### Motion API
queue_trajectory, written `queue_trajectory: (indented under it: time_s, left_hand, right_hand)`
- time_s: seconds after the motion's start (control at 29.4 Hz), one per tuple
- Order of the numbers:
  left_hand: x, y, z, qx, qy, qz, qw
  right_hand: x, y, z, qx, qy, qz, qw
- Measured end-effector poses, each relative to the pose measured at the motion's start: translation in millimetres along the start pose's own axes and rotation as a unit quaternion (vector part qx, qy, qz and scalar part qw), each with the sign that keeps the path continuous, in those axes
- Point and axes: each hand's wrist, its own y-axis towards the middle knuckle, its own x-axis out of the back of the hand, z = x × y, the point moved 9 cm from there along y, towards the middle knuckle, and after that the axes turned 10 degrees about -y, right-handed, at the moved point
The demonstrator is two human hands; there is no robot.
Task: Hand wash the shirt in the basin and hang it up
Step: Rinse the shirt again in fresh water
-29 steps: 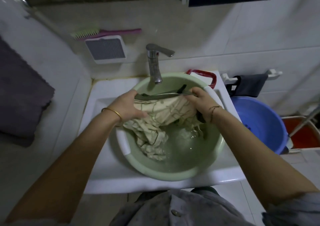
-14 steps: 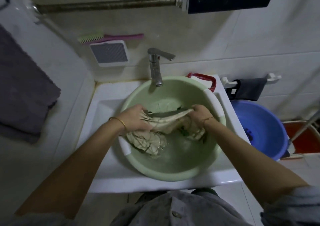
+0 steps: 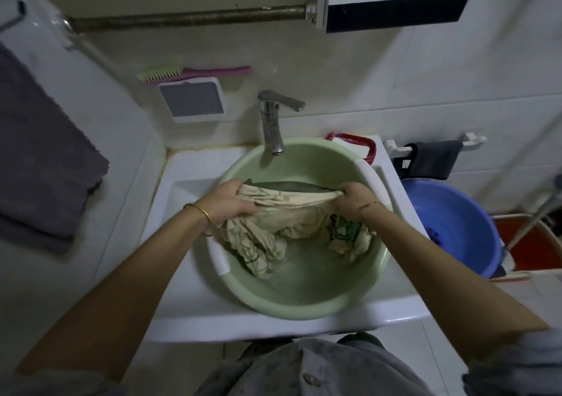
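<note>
A wet cream shirt [image 3: 292,213] with a dark line pattern hangs stretched over the pale green basin [image 3: 304,301], which sits in the white sink [image 3: 182,313] and holds some water. My left hand [image 3: 228,202] grips the shirt's left end, and my right hand [image 3: 354,199] grips its right end. The cloth is pulled taut between them, with both loose ends drooping toward the water. A dark band runs along the shirt's top edge.
A chrome tap [image 3: 272,122] stands over the basin's far rim. A green-and-pink brush [image 3: 188,73] lies on a wall holder. A grey towel [image 3: 39,164] hangs at left. A blue basin [image 3: 450,225] and a red bucket [image 3: 535,243] sit at right, below a dark cloth [image 3: 431,160] on a rail.
My hands dipped the bunched shirt toward the water, then lifted it and pulled apart, so the cloth is now stretched wider between them.
</note>
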Motion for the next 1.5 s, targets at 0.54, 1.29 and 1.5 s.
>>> queue_trajectory:
  time_s: [0.54,1.29,1.5]
  left_hand:
    - [50.5,-32.6,-130.0,-0.199,-0.22,-0.126,0.947]
    - [-40.7,30.4,23.7,-0.072,0.108,-0.148,0.98]
    - [-88.5,53.1,64.2,-0.043,0.399,-0.084,0.912]
  right_hand:
    - [93.1,-42.7,89.8,0.086,0.604,0.094,0.787]
    - [-21.6,13.6,5.5,-0.008,-0.012,-0.032,0.999]
    - [-80.4,28.6,3.2,0.031,-0.262,-0.015,0.964]
